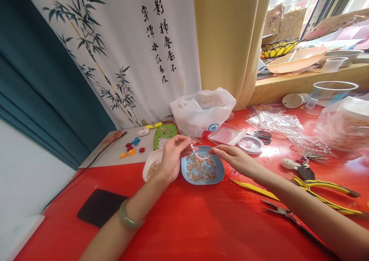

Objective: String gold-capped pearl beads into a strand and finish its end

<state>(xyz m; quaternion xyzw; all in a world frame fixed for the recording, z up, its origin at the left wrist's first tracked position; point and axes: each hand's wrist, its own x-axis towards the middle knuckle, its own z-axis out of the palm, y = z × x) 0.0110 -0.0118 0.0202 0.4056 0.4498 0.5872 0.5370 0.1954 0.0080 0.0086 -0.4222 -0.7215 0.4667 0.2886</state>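
A short strand of pale pink pearl beads (203, 158) hangs in a curve between my two hands, above the blue tray. My left hand (173, 155), closed in a pinch, holds its left end. My right hand (230, 155) has its fingers pressed together at the other end; the exact grip there is too small to see clearly. Gold beads and metal findings lie in the blue tray (202, 182) underneath. Beside it, partly behind my left wrist, is a white dish (147, 163) with small gold beads (153, 169).
A green tray (172, 129) of beads and a white plastic bag (201, 113) stand behind. To the right lie scissors (263, 136), a thread spool (250, 145), yellow tweezers (253, 188), yellow-handled pliers (325, 184) and thin-nosed pliers (284, 211). A black flat pad (100, 207) rests at left.
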